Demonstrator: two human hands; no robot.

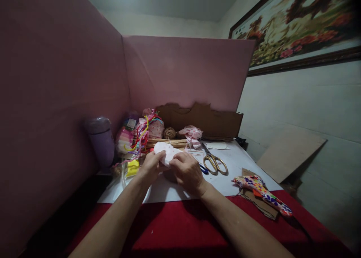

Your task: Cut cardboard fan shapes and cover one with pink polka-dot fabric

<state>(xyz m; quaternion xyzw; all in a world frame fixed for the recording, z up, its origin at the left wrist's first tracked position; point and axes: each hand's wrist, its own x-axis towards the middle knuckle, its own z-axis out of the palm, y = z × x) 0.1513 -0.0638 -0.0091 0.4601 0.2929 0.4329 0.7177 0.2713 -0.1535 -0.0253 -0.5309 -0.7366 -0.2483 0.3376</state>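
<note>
Both hands hold a piece of white fabric with faint pink dots [168, 153] above the white sheet on the table. My left hand [152, 165] grips its left end, with the thumb on top. At its right side, the fingers of my right hand [187, 171] are closed on the fabric's edge; the fingertips are partly hidden. Gold-handled scissors [215, 164] lie open-handled just right of my right hand. Beside them, a blue handle [203, 169] shows, partly covered by the hand.
A flower-patterned glue gun [263, 194] rests on cardboard at right. Behind my hands are wooden sticks [152, 142], a twine ball [169, 133], crumpled dotted fabric [191, 135] and colourful pipe cleaners [145, 128]. A purple tumbler [101, 141] and yellow block [132, 168] stand left.
</note>
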